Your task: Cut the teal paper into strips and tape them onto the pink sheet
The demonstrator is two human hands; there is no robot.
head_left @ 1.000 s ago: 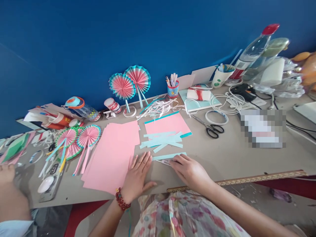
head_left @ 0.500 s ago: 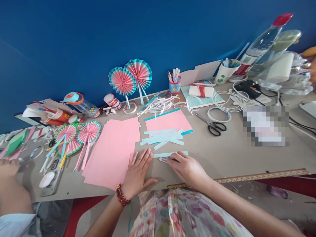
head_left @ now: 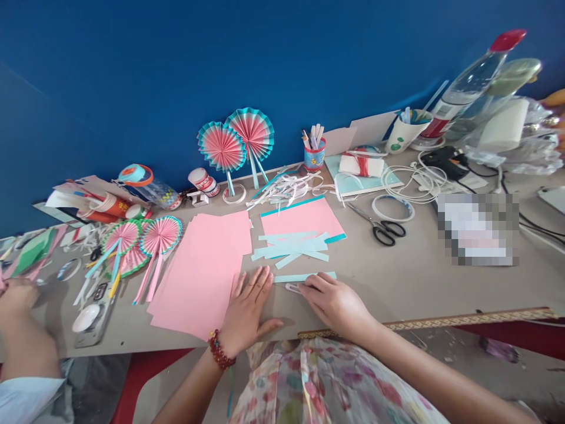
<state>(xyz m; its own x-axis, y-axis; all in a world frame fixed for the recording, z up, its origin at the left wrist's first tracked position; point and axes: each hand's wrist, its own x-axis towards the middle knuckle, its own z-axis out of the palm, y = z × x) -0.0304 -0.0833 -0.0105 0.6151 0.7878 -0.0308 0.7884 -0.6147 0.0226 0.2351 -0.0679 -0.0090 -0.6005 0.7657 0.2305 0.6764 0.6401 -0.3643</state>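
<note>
My left hand (head_left: 245,309) lies flat with fingers spread on the table beside a stack of pink paper sheets (head_left: 200,277). My right hand (head_left: 333,303) has its fingers curled over a small pale tool (head_left: 292,287) next to a light blue paper strip (head_left: 304,276). Just beyond lies a heap of light blue strips (head_left: 293,247) on a pink sheet with teal edges (head_left: 304,218).
Black scissors (head_left: 379,227), tape rings, white cables and a pen cup (head_left: 312,158) sit further back. Two pink-teal paper fans (head_left: 238,144) stand by the blue wall; more fans (head_left: 141,241) lie at left. Another person's hand (head_left: 17,297) is at far left. Bottles stand at right.
My hands have barely moved. The other person's hand at far left has shifted slightly up the table.
</note>
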